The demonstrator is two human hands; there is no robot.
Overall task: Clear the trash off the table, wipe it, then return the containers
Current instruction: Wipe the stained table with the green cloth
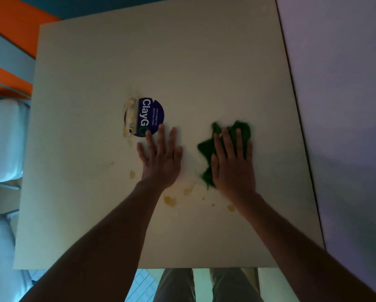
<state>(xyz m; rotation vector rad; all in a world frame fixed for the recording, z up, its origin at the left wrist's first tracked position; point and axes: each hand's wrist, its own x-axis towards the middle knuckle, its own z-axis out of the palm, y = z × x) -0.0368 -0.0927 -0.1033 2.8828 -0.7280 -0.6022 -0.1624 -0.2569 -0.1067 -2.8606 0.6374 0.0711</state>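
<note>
The surface (204,62) looked smooth, matt and stained; the cloth (206,149) was crumpled fabric; the sticker (152,114) was glossy, partly peeled.

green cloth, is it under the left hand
No, the green cloth lies under the right hand, whose flat fingers press it to the table, while the left hand rests bare on the tabletop.

Crumpled green cloth (226,144) lies on stained beige table (95,203).
</note>
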